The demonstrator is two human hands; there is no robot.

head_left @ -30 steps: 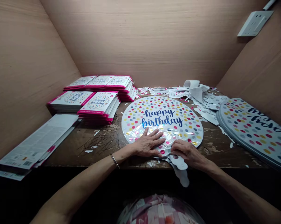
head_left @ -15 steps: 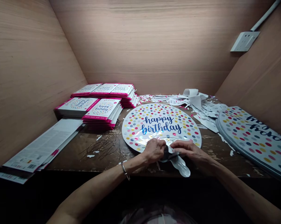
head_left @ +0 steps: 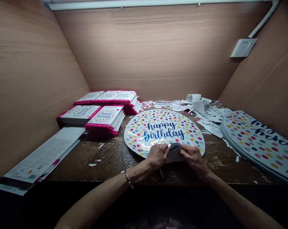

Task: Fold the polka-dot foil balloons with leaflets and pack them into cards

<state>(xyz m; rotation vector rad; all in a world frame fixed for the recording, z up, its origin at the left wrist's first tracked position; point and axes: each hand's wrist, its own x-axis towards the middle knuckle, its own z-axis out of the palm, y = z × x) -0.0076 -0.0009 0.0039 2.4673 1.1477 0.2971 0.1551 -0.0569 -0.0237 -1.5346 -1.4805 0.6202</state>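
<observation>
A flat, round foil balloon [head_left: 164, 125] with coloured dots and dark "happy birthday" lettering lies face up on the brown worktop [head_left: 103, 152]. My left hand [head_left: 158, 155] is closed in a fist on its near edge. Close by on the right, my right hand [head_left: 192, 156] pinches the same edge between thumb and fingers. Between the two hands a grey piece of foil [head_left: 175, 152] is folded up and stretched. The balloon's neck, seen earlier, is hidden from sight.
Stacks of pink-edged printed sleeves [head_left: 105, 116] stand at the left, with long unfolded card sleeves [head_left: 46, 156] in front. More flat foil balloons [head_left: 261, 143] are piled at the right. Paper scraps [head_left: 206, 113] litter the back. A socket [head_left: 243, 47] is on the right wall.
The silvery neck that hung toward me is out of sight. My right hand has closed from loose fingers into a pinch, and the foil between my hands is stretched. The view has tilted up slightly.
</observation>
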